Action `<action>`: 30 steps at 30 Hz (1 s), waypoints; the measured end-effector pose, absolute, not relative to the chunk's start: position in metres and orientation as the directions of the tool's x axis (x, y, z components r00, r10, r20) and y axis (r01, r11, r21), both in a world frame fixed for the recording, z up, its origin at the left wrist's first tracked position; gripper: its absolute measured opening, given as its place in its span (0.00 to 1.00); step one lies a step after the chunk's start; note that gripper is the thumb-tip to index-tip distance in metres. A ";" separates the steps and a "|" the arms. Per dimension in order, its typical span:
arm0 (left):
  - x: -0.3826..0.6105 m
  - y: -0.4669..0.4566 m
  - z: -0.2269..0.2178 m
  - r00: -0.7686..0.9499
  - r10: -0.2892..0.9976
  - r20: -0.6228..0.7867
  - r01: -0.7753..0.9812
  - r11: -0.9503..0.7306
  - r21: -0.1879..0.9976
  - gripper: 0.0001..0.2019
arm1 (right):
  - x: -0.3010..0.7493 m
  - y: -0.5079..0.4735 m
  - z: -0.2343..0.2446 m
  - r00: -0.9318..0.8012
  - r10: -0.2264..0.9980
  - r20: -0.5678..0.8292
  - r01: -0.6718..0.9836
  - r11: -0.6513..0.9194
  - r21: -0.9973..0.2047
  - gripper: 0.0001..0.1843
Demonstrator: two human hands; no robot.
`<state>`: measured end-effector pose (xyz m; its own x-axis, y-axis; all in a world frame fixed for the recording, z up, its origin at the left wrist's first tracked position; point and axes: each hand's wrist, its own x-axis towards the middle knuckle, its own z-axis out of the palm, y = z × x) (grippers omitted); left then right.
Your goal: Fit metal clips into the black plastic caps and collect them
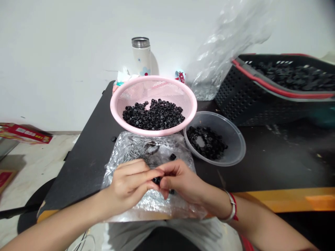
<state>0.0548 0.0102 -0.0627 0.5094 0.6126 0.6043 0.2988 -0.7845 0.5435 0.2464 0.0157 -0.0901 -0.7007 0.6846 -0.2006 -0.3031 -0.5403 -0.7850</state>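
Note:
My left hand (129, 183) and my right hand (179, 181) meet over a crinkled clear plastic sheet (123, 153) at the table's near edge. Both pinch one small black plastic part (157, 180) between their fingertips. Thin metal pins (137, 148) and another loose black part (172, 157) lie on the sheet just beyond my fingers. A pink perforated basket (192, 104) holding several black parts stands behind the sheet. Right of it is a clear plastic bowl (237, 146) with more black parts.
A black crate (235, 97) with a red rim, filled with black parts, stands at the back right beside a clear plastic bag (222, 52). A white flask (141, 55) stands by the wall. The dark table (274, 164) has an orange front edge. A red box (24, 134) lies on the floor, left.

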 end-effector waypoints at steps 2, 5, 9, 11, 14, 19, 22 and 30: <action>0.055 0.010 -0.062 0.512 0.611 0.604 0.303 -0.786 0.539 0.10 | 0.246 0.014 -0.092 -0.697 0.688 -0.200 -0.298 -0.532 -0.793 0.10; 0.055 0.008 -0.062 0.504 0.609 0.613 0.301 -0.788 0.536 0.10 | 0.246 0.012 -0.094 -0.685 0.701 -0.199 -0.315 -0.531 -0.786 0.07; 0.056 0.003 -0.065 0.466 0.635 0.616 0.295 -0.768 0.568 0.10 | 0.244 0.010 -0.093 -0.687 0.699 -0.198 -0.324 -0.539 -0.778 0.08; 0.057 0.000 -0.066 0.430 0.657 0.619 0.284 -0.749 0.598 0.10 | 0.244 0.010 -0.092 -0.689 0.696 -0.204 -0.311 -0.538 -0.784 0.10; 0.060 -0.002 -0.067 0.381 0.686 0.620 0.281 -0.725 0.629 0.08 | 0.243 0.012 -0.091 -0.678 0.704 -0.213 -0.313 -0.539 -0.782 0.14; 0.062 -0.001 -0.066 0.334 0.721 0.608 0.327 -0.693 0.642 0.07 | 0.243 0.018 -0.092 -0.746 0.643 -0.177 -0.318 -0.576 -0.753 0.20; 0.061 0.000 -0.066 0.351 0.691 0.631 0.342 -0.722 0.601 0.08 | 0.242 0.017 -0.093 -0.733 0.659 -0.168 -0.326 -0.558 -0.763 0.20; 0.062 0.005 -0.064 0.358 0.676 0.644 0.383 -0.735 0.559 0.08 | 0.240 0.011 -0.091 -0.687 0.711 -0.151 -0.422 -0.559 -0.714 0.23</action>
<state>0.0617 0.0045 -0.0635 0.3575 0.6763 0.6441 0.3828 -0.7352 0.5594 0.2395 0.0112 -0.0907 -0.6870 0.7108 -0.1509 -0.4219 -0.5593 -0.7135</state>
